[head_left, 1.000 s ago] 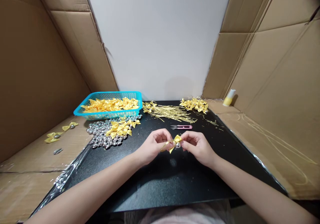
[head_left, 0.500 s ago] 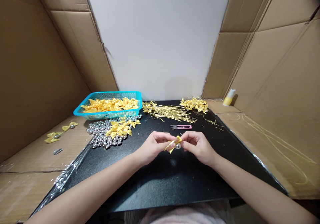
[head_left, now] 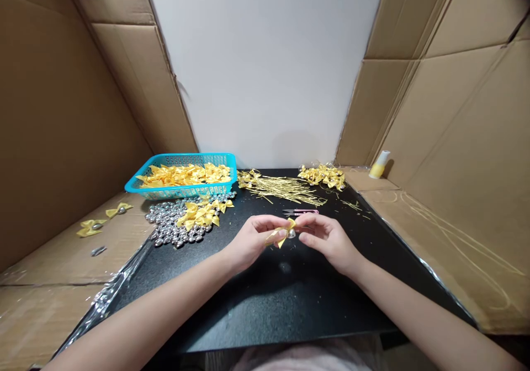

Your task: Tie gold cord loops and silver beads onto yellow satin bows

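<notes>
Over the middle of the black table, my left hand pinches a yellow ribbon bow between thumb and fingers. A small shiny silver piece, rounded like a bead or bell, sits against the bow's right side. Just right of it is my right hand, its thumb and forefinger spread apart. The forefinger tip is at the bow's upper edge; whether it touches cannot be made out. Pink-handled thread snips lie behind the hands, partly hidden by the right one.
A blue basket of yellow bows stands back left. Before it lie silver beads with loose bows on top. Gold ties and a pile of beaded bows lie at the back. A thread spool stands right. Cardboard walls flank the table.
My right thumb and forefinger have parted and drawn slightly away from the bow. The bow, still in my left hand, has shifted a little left and up, and the silver piece shows more.
</notes>
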`<state>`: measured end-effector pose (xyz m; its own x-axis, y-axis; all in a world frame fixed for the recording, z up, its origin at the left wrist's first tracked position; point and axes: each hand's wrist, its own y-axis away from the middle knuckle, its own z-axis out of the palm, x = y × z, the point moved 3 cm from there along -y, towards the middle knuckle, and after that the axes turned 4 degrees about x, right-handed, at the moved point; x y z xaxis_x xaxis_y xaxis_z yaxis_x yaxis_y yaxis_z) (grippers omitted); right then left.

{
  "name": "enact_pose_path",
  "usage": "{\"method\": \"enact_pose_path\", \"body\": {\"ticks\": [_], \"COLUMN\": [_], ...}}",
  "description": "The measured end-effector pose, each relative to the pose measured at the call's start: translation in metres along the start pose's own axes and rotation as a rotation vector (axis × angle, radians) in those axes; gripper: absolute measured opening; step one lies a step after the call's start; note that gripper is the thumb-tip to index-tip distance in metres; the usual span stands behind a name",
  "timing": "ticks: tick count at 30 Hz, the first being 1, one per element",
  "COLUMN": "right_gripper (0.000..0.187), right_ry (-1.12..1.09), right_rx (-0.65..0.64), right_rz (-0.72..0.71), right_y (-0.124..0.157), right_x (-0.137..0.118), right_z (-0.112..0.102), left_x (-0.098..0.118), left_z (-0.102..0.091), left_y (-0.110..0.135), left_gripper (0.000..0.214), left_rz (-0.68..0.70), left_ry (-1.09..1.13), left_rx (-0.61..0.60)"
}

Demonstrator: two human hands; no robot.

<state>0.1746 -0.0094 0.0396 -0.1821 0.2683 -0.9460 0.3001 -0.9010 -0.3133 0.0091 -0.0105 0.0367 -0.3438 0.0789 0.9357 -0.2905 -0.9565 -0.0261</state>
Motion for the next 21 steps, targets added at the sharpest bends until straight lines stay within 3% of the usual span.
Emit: {"method": "enact_pose_path", "body": {"ticks": [8, 21], "right_gripper": [0.023, 0.027], "right_ry": [-0.031, 0.109], "right_rx": [0.139, 0.155], "right_rz": [0.052, -0.057], "right_y": [-0.0029, 0.0], "right_x": [0.007, 0.0016], "right_z": [-0.0044, 0.0036], "left_x": [0.0006, -0.0036], "left_z": [-0.001, 0.0025], "left_y": [-0.0009, 0.0], "left_gripper": [0.023, 0.024], "left_rz": [-0.033, -0.05], "left_ry": [0.041, 0.008], "left_rx": [0.023, -0.044]}}
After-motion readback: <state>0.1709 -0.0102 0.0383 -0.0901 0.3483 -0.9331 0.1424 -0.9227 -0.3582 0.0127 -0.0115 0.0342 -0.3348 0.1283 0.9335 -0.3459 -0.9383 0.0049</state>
